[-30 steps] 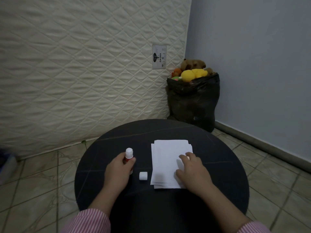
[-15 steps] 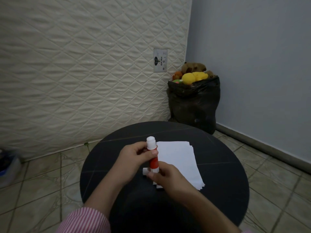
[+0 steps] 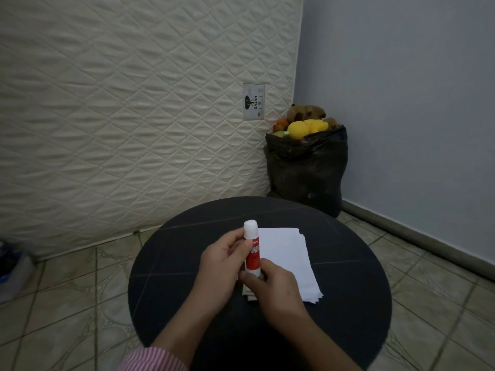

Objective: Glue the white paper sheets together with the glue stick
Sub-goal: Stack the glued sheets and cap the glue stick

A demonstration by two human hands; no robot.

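A red glue stick [image 3: 252, 257] with a white upper end stands upright in the air above the round black table [image 3: 348, 303]. My left hand [image 3: 222, 266] grips its upper part with thumb and fingers. My right hand [image 3: 270, 285] pinches its lower end. A fanned stack of white paper sheets [image 3: 289, 261] lies flat on the table just right of and behind the hands; my right hand covers its near left corner. The small white cap seen earlier is hidden behind my hands.
A quilted cream mattress [image 3: 134, 116] leans against the wall behind the table. A black bag [image 3: 308, 170] full of soft toys stands in the corner at the back right. Tiled floor [image 3: 67, 290] surrounds the table.
My left hand lifted the glue stick off the table to the stack's left edge. My right hand left the paper and took hold of the stick's lower end. The sheets have fanned out slightly.
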